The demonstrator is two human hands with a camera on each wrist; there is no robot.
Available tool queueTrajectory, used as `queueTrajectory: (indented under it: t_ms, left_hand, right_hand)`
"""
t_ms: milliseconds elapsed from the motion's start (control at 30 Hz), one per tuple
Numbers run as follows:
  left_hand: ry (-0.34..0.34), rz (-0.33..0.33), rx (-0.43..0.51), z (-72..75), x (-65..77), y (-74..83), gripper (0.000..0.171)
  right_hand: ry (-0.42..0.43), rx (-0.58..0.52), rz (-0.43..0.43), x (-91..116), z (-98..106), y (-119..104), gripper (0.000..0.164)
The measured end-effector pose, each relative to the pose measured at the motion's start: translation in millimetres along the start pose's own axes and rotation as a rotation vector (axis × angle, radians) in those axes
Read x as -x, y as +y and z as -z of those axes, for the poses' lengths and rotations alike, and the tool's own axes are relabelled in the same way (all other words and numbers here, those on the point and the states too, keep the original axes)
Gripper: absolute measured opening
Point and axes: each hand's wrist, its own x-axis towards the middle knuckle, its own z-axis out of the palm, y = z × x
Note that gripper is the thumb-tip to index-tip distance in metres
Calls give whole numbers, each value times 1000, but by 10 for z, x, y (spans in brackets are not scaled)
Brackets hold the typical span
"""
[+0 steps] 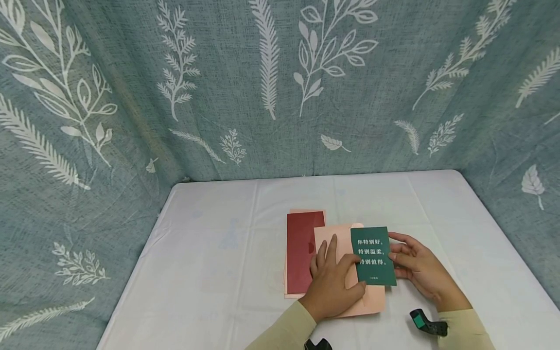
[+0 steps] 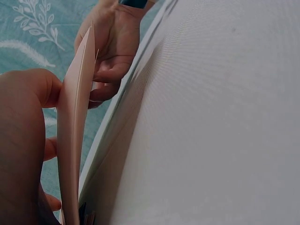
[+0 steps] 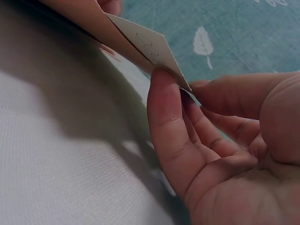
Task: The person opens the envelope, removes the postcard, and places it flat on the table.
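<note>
A green card point(image 1: 373, 256) with white printed writing overlaps the right part of a pink envelope point(image 1: 334, 233). My right hand point(image 1: 420, 270) pinches the card at its right edge between thumb and fingers. The card's pale back point(image 3: 143, 42) bears a thin line drawing in the right wrist view. Spread across the envelope, my left hand point(image 1: 332, 279) presses on its upper face, with index finger and thumb reaching the card's left edge. Seen edge-on, the pink envelope point(image 2: 75, 117) stands tilted beside the left fingers in the left wrist view.
Left of the hands lies a dark red envelope point(image 1: 302, 253) on pink ones, partly covered by the pink envelope. A white cloth covers the table point(image 1: 210, 253). Behind it hangs a blue-green curtain point(image 1: 280, 136) with white leaf patterns. A black device point(image 1: 428, 324) sits at the right wrist.
</note>
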Motion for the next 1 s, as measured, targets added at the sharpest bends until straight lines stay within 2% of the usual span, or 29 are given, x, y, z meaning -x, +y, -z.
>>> queueTrajectory:
  t_ms: [600, 833, 1000]
  left_hand:
    - [8, -13, 28, 14, 5, -2, 40]
    - [22, -26, 12, 1, 0, -12, 40]
    - [23, -34, 9, -3, -4, -16, 40]
  right_hand:
    - [111, 52, -4, 40, 159, -55, 66]
    - [133, -36, 61, 84, 288, -64, 56]
    - [176, -47, 71, 92, 384, -75, 49]
